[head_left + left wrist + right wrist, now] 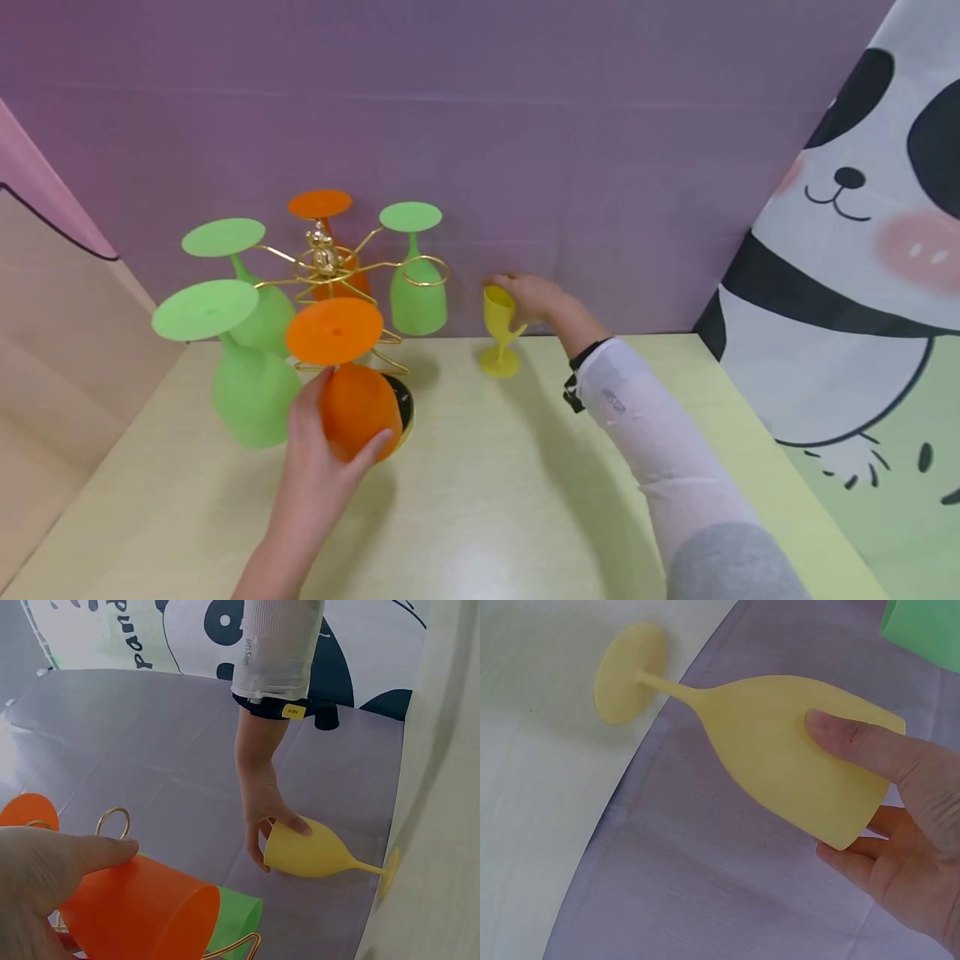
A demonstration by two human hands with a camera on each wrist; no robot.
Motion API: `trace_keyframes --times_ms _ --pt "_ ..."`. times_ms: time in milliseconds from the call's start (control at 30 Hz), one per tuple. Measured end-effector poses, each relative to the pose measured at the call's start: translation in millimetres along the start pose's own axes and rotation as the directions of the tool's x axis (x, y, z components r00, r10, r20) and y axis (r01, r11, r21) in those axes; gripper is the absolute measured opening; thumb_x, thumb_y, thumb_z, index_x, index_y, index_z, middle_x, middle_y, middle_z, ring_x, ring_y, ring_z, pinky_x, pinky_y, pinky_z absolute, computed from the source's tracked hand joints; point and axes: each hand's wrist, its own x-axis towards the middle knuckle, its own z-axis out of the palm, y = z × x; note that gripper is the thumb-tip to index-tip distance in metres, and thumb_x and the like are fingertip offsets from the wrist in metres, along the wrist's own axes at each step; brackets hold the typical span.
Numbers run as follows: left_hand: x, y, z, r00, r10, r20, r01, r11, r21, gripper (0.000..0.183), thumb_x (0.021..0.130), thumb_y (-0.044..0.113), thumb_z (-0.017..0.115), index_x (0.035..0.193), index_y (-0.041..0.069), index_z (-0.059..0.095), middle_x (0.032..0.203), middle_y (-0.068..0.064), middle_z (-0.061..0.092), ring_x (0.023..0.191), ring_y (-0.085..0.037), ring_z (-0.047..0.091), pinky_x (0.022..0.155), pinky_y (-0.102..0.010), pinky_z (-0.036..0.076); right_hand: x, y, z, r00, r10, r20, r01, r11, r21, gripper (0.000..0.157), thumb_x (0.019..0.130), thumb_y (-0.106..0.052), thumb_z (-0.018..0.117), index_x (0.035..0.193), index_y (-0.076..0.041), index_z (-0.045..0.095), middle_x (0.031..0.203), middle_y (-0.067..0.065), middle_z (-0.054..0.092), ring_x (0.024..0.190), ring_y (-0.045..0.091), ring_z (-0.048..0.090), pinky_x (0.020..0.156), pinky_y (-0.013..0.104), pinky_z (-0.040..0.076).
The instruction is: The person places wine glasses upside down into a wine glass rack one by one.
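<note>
My left hand grips the bowl of an orange wine goblet, its thumb and fingers round the sides. That goblet is upside down at the front of a gold wire goblet rack. At the back of the table, my right hand holds a yellow wine goblet by the rim end of its bowl. In the right wrist view the thumb lies along the yellow bowl, with fingers on the other side. The yellow goblet is upright, foot down at the tabletop; whether it bears on it I cannot tell.
Upside down around the rack hang green goblets and a rear orange goblet. The rack has a round black base, partly hidden. A purple cloth rises behind the pale table; a panda-print cloth hangs right.
</note>
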Motion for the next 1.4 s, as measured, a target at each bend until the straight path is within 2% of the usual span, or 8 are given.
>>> trace_keyframes --times_ms 467,600,700,833,900,1100,1233,1400 --pt "-6.4 11.0 -25.8 0.998 0.051 -0.031 -0.051 0.999 -0.014 0.08 0.08 0.022 0.07 0.143 0.012 0.022 0.141 -0.014 0.03 0.124 -0.03 0.031 0.099 -0.053 0.034 -2 -2 -0.7 1.0 0.017 0.01 -0.017 1.0 -0.017 0.086 0.07 -0.011 0.077 0.141 -0.025 0.03 0.144 0.015 0.031 0.119 0.034 0.04 0.097 0.05 0.039" --pt "-8.1 21.3 -43.7 0.984 0.124 -0.126 -0.126 0.992 -0.009 0.073 0.08 0.011 0.069 0.141 0.014 0.029 0.138 -0.01 0.036 0.121 -0.021 0.035 0.102 -0.032 0.036 -2 -1 -0.4 1.0 0.012 0.006 -0.012 1.0 -0.01 0.086 0.07 -0.01 0.077 0.141 -0.024 0.031 0.144 0.015 0.031 0.119 0.034 0.04 0.097 0.05 0.039" --pt "-4.6 28.5 -55.7 0.938 0.259 -0.229 -0.269 0.963 -0.013 0.063 0.08 0.011 0.068 0.136 0.008 0.038 0.131 -0.014 0.042 0.117 -0.017 0.037 0.099 -0.015 0.034 -2 -1 -0.7 1.0 0.009 0.002 -0.009 1.0 -0.004 0.086 0.07 -0.01 0.077 0.141 -0.024 0.031 0.144 0.015 0.031 0.119 0.034 0.04 0.097 0.049 0.04" --pt "8.9 40.4 -71.6 0.83 0.456 -0.322 -0.476 0.879 0.02 0.054 0.086 0.027 0.063 0.126 -0.004 0.045 0.122 -0.024 0.048 0.115 -0.021 0.04 0.096 -0.015 0.036 -2 -1 -1.0 1.0 0.011 0.0 -0.011 1.0 -0.002 0.085 0.07 -0.01 0.077 0.14 -0.024 0.031 0.143 0.015 0.032 0.118 0.034 0.04 0.097 0.05 0.039" --pt "17.6 46.6 -81.2 0.81 0.495 -0.315 -0.511 0.859 0.036 0.055 0.087 0.031 0.061 0.125 -0.005 0.046 0.122 -0.025 0.049 0.114 -0.023 0.042 0.095 -0.015 0.037 -2 -1 -0.9 1.0 0.016 0.002 -0.016 1.0 -0.004 0.085 0.07 -0.011 0.077 0.141 -0.025 0.031 0.143 0.015 0.031 0.118 0.034 0.04 0.097 0.05 0.039" --pt "48.5 50.9 -113.5 0.875 0.435 -0.211 -0.43 0.9 0.07 0.054 0.081 0.01 0.064 0.131 0.01 0.045 0.129 -0.009 0.046 0.114 -0.017 0.043 0.092 -0.011 0.037 -1 -3 -0.6 1.0 0.016 0.015 -0.016 1.0 -0.004 0.086 0.071 -0.012 0.077 0.141 -0.025 0.03 0.145 0.014 0.03 0.119 0.034 0.04 0.097 0.05 0.039" --pt "76.7 48.2 -132.2 0.917 0.383 -0.115 -0.366 0.92 0.14 0.057 0.082 0.015 0.065 0.134 0.023 0.043 0.131 0.003 0.044 0.112 -0.016 0.045 0.088 -0.009 0.036 0 -3 0.0 1.0 0.015 0.02 -0.015 1.0 -0.006 0.086 0.071 -0.012 0.077 0.141 -0.025 0.03 0.144 0.015 0.03 0.119 0.034 0.04 0.097 0.05 0.039" --pt "113.3 51.8 -147.0 0.959 0.274 0.074 -0.284 0.93 0.234 0.056 0.086 0.034 0.061 0.137 0.031 0.037 0.137 0.006 0.037 0.115 -0.02 0.042 0.094 -0.035 0.042 1 -1 1.0 1.0 0.021 0.007 -0.021 1.0 -0.005 0.086 0.07 -0.012 0.078 0.141 -0.025 0.031 0.143 0.015 0.032 0.117 0.034 0.041 0.096 0.05 0.04"
